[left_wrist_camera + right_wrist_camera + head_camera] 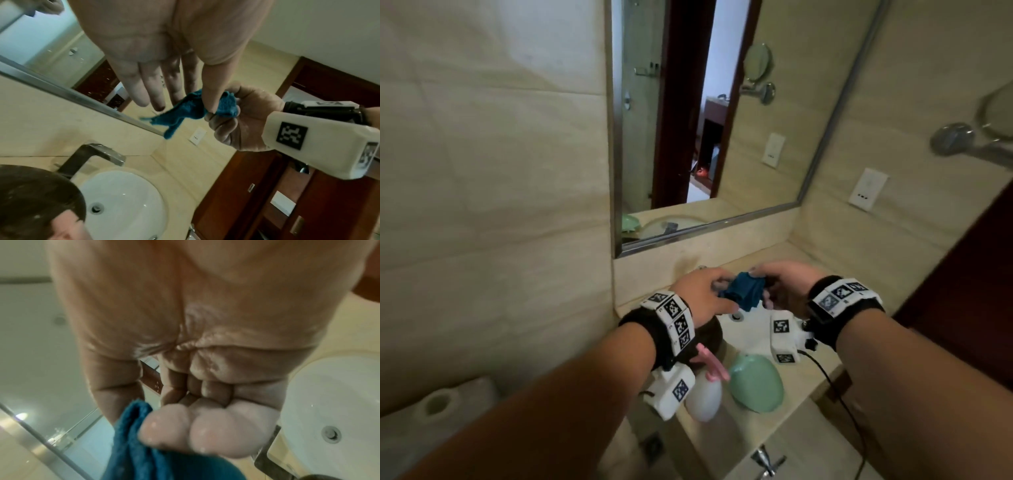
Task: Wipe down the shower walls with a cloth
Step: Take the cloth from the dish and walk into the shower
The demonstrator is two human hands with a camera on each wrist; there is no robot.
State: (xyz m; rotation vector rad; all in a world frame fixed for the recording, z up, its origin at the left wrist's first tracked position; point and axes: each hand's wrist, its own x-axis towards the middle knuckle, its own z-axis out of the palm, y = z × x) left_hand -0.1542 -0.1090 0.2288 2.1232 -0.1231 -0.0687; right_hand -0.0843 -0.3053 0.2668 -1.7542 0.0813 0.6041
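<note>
A small dark blue cloth [743, 293] is bunched up between both hands above the white sink basin [753, 330]. My left hand [705, 291] pinches one end of the cloth [185, 112] between thumb and forefinger, with its other fingers [139, 91] straight. My right hand [787, 277] grips the other end, its wet fingers [197, 431] curled round the cloth [133, 443]. In the left wrist view the right hand [242, 116] is a closed fist on the fabric. No shower wall shows directly.
A white spray bottle with a pink trigger [703, 394] and a green dish [755, 383] stand on the counter's front. A dark faucet [92, 155] rises behind the basin [127, 203]. A framed mirror [705, 120] hangs above. A dark red door [962, 291] is at right.
</note>
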